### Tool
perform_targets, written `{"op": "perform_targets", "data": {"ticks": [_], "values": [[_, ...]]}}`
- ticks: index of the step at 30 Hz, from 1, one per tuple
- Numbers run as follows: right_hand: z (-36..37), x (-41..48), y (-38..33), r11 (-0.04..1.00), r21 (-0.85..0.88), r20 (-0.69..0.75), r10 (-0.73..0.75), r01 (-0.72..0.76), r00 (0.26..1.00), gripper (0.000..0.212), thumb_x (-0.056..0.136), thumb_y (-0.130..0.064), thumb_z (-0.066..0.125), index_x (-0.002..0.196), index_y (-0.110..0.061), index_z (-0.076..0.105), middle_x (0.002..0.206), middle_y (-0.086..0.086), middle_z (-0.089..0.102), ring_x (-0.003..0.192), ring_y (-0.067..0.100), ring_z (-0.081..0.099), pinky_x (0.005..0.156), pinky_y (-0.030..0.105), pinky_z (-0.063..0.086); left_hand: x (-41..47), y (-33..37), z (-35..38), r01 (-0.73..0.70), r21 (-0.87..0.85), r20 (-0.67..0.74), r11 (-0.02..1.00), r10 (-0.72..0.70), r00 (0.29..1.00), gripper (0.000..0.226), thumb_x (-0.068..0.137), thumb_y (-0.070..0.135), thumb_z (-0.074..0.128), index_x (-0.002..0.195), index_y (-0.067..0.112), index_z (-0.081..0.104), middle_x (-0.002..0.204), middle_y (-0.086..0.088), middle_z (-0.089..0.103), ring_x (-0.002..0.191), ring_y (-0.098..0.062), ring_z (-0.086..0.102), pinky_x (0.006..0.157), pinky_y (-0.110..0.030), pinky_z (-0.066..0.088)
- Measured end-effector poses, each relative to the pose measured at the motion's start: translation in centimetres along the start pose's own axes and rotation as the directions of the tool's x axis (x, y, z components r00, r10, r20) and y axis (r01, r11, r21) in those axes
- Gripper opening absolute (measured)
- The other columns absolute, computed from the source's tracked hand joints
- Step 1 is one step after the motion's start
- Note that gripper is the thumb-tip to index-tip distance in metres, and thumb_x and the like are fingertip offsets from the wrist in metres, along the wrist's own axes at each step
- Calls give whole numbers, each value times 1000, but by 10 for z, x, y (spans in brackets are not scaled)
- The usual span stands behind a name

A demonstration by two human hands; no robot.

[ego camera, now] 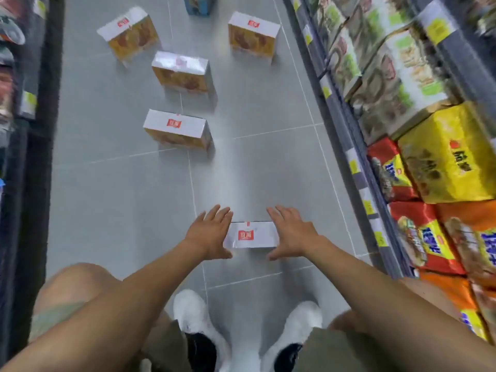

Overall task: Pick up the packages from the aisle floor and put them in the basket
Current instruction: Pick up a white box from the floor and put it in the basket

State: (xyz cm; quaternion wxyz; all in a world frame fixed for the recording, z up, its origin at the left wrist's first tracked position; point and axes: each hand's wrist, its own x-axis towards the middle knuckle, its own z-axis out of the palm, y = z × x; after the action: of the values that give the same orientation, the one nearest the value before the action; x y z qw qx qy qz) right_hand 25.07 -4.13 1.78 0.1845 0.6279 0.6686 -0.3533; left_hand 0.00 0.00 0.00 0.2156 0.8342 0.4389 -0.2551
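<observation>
Several white-topped packages with orange sides and a red label stand on the grey tiled aisle floor. The nearest package (251,235) sits just ahead of my feet. My left hand (212,232) is spread flat against its left end and my right hand (290,232) against its right end, fingers apart on both. Farther up the aisle stand more packages: one (177,128), another (182,72), one at far left (128,32) and one at far right (253,36). No basket is in view.
Shelves of yellow, red and orange snack bags (445,167) line the right side, with a grey shelf edge (357,162) along the floor. A dark shelf unit (29,157) lines the left. A blue object (198,5) stands at the far end. My white shoes (198,326) are below.
</observation>
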Motion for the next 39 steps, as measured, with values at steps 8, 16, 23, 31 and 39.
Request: {"op": "perform_targets", "data": {"ticks": [8, 16, 23, 31, 39], "values": [[107, 105, 10, 996, -86, 26, 3, -1, 1000, 138, 64, -63, 86, 161, -33, -8, 171, -2, -2, 157, 32, 1, 109, 70, 35, 82, -19, 96, 30, -9, 34, 1000, -29, 999, 125, 71, 67, 76, 161, 20, 4, 170, 1, 7, 157, -25, 5, 122, -57, 22], [125, 119, 14, 986, -163, -152, -46, 21, 987, 90, 78, -43, 78, 151, -23, 29, 147, -1, 44, 134, 25, 43, 92, 47, 49, 95, -19, 117, -6, 7, -123, 1000, 7, 992, 76, 74, 60, 73, 133, 22, 43, 123, 2, 60, 105, -20, 60, 75, -32, 46], [60, 53, -7, 993, -107, -167, -61, 43, 984, 90, 77, -45, 79, 149, -23, 31, 145, 0, 47, 130, 25, 46, 87, 43, 53, 34, -10, 37, -22, 21, -119, 1000, 24, 993, 72, 75, 59, 70, 131, 23, 44, 119, 2, 61, 100, -20, 61, 68, -29, 38], [-110, -110, -54, 995, -86, -189, -67, 52, 980, 90, 75, -45, 80, 148, -25, 31, 142, -3, 48, 128, 22, 47, 82, 39, 54, -107, 28, -156, -5, -35, -97, 999, 2, 995, 79, 76, 56, 73, 137, 22, 38, 127, 1, 56, 112, -21, 56, 65, -34, 47], [-271, -262, -84, 997, -10, -238, -76, 75, 968, 80, 69, -45, 80, 137, -30, 40, 129, -5, 53, 118, 22, 52, 74, 37, 48, -230, 71, -343, -37, -100, -176, 994, 19, 984, 75, 78, 51, 74, 137, 21, 38, 136, -1, 53, 124, -23, 51, 84, -46, 57]]}}
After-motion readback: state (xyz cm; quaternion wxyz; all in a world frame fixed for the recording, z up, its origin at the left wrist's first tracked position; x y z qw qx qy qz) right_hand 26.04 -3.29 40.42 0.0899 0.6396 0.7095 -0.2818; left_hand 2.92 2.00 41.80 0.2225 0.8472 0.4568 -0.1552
